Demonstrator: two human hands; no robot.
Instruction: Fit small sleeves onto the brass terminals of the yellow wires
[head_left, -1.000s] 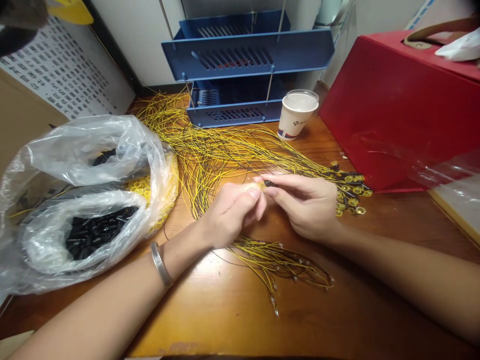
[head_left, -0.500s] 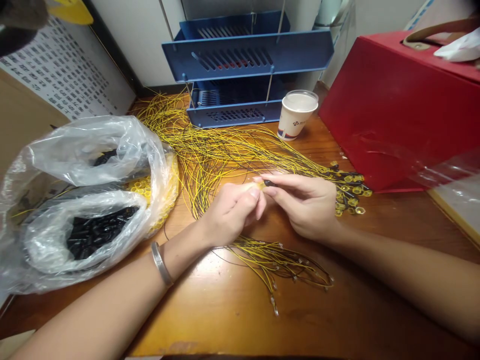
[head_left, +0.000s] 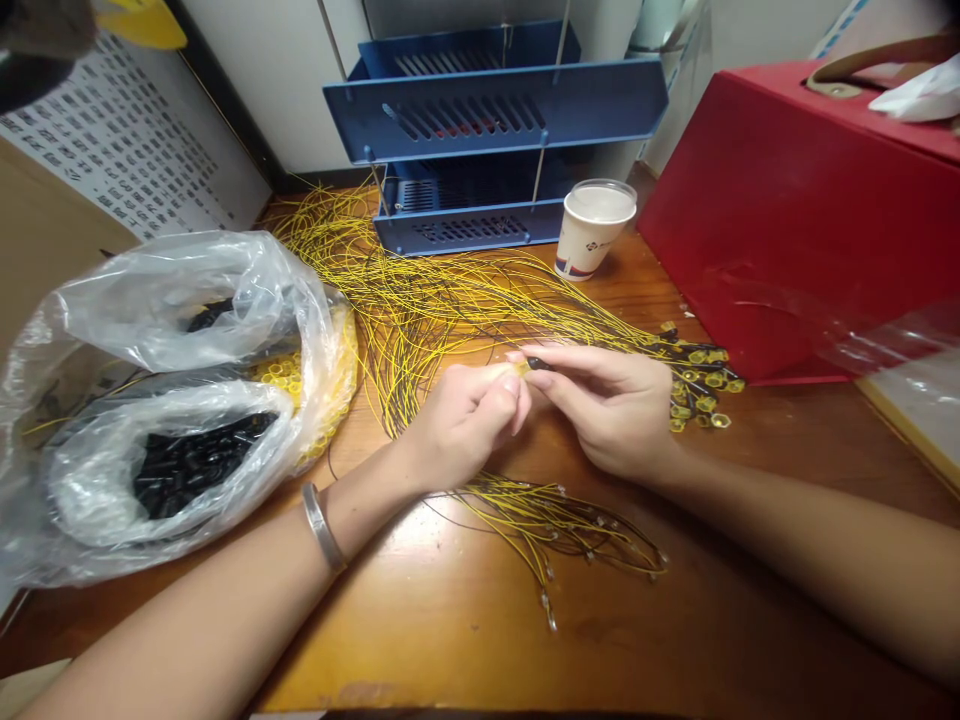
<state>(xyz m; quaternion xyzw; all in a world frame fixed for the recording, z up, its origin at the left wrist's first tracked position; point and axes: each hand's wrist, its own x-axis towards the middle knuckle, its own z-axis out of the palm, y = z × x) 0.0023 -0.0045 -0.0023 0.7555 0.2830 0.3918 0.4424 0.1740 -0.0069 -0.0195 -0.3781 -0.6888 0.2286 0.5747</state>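
My left hand (head_left: pixel 465 425) is closed in a pinch on a small translucent yellow cap (head_left: pixel 520 368), mostly covered by the fingers. Thumb and fingertips of my right hand (head_left: pixel 619 410) grip a short black sleeve (head_left: pixel 535 364) right against the cap. Whether the two parts are joined I cannot tell. Below the hands lies a bundle of yellow and black wires (head_left: pixel 517 510) with small clear tips. Beyond my right hand rests a cluster of black sleeves with yellow hexagonal caps (head_left: pixel 705 380), their long wires (head_left: pixel 465 285) trailing back to the left.
At the left, clear plastic bags (head_left: pixel 307 300) hold black sleeves (head_left: pixel 199 465) and yellow caps (head_left: pixel 281 378). A blue tiered tray (head_left: pixel 495 105) stands at the back, a paper cup (head_left: pixel 592 232) beside it. A red box (head_left: pixel 795 230) occupies the right side of the wooden table (head_left: pixel 420 640).
The fingers of my left hand have shifted very slightly at the cap. Both hands otherwise keep their place, and nothing else has moved.
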